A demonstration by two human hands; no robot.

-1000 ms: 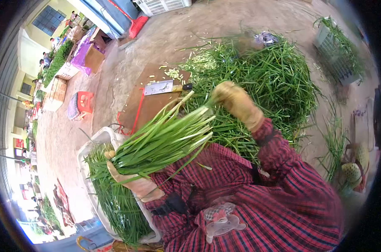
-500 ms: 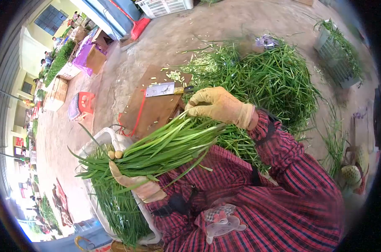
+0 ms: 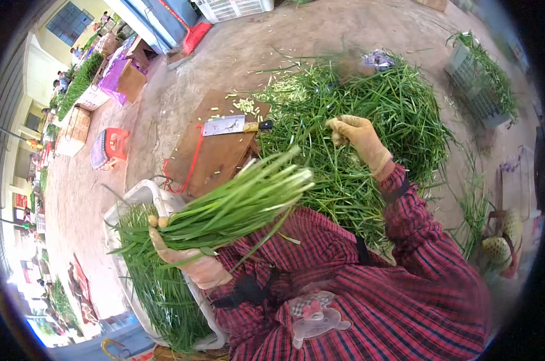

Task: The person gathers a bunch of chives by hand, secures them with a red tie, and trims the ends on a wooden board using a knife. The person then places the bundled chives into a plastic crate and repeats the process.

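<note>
A thick bunch of garlic chives (image 3: 242, 201) rests in my left hand (image 3: 191, 265), which is wrapped round its leafy end. Two fingertips show past the leaves, and the pale cut ends point up and right. My right hand (image 3: 360, 141), in a cream glove, is raised beyond the bunch and apart from it. Its fingers are curled together; whether a thin strand sits in them I cannot make out. Below and behind that hand spreads a big heap of loose chives (image 3: 399, 114). Under the bunch stands a white basket (image 3: 209, 313) of aligned chives.
A cleaver (image 3: 224, 125) lies on a brown board (image 3: 194, 159) amid chopped pale stem ends. A red stool (image 3: 116, 144) is at the left. A crate (image 3: 480, 84) of greens stands at the right, and a red broom (image 3: 195, 37) leans at the back.
My right hand has let go of the pale ends of the bunch and moved to the right over the heap. The bunch stays in my left hand, its cut ends now swinging free.
</note>
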